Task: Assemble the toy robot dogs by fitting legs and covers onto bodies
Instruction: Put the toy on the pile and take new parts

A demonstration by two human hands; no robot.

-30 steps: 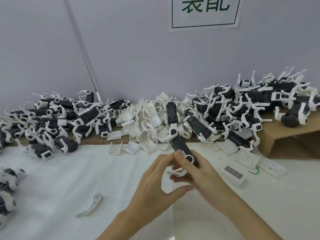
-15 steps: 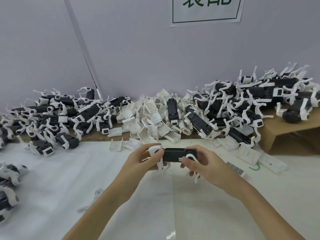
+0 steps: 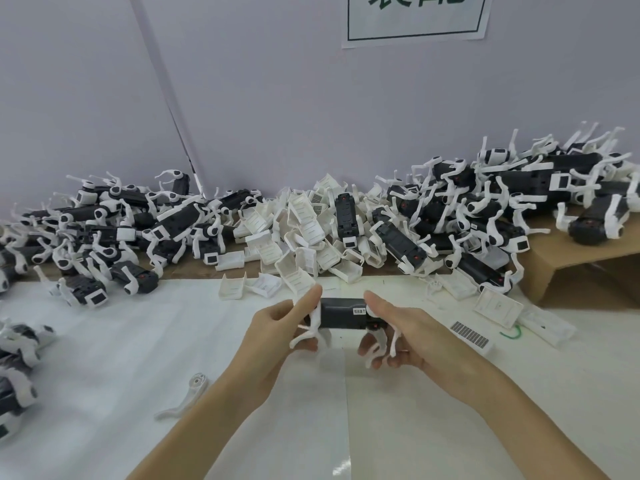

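Note:
A black toy dog body (image 3: pixel 341 313) with white legs hanging below it lies sideways above the white table, held at both ends. My left hand (image 3: pixel 277 327) grips its left end, thumb on top. My right hand (image 3: pixel 398 327) grips its right end, with white legs between the fingers. A loose white leg (image 3: pixel 188 396) lies on the table at the lower left. A heap of white covers (image 3: pixel 304 237) sits along the back middle.
Piles of black-and-white dog bodies (image 3: pixel 104 233) fill the back left and the back right (image 3: pixel 485 209). A cardboard box (image 3: pixel 571 271) stands at the right. A barcode label (image 3: pixel 469 336) and flat white parts lie near my right hand. More dogs (image 3: pixel 17 362) lie at the left edge.
The body has turned from pointing away from me to lying sideways between both hands. The hands now sit apart at its two ends, slightly higher in view.

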